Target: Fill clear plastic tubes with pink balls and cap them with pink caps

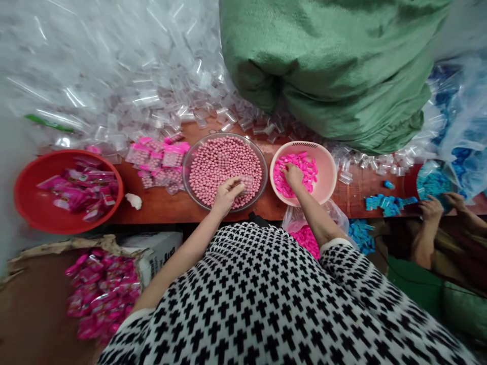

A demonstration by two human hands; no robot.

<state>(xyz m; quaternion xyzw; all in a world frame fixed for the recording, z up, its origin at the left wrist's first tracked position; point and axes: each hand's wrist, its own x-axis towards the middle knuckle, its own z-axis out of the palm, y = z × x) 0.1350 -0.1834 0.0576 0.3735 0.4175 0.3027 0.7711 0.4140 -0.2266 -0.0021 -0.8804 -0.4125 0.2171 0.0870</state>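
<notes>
My left hand (229,195) is pinching a small clear container (247,185) between thumb and fingers, holding it over the near right part of the metal bowl (186,175) of pink beads (213,167). Container's long axis seems to be running sideways, pointing roughly toward my other hand; too small to be sure. My right hand (294,176) is reaching into the light pink bowl (327,172), fingertips down among bright pink pieces (310,170); cannot tell if they're gripping one. The pieces are lying right under my right hand, pointing every which way; my left is farther off, with both bowl rims and a narrow strip of table (268,147) lying between.

Around: bead-filled packs (173,154) are sitting left of the metal bowl, then a white lump (134,201), then a red bowl (28,203) holding pink packets (76,185). Loose clear containers (226,126) are heaping up behind. A big green sack (335,66) is bulging over the table's far side, crowding the space behind the light pink bowl. Far right, a co-worker's hands (431,208) are working near blue pieces (390,204), well apart from mine.
</notes>
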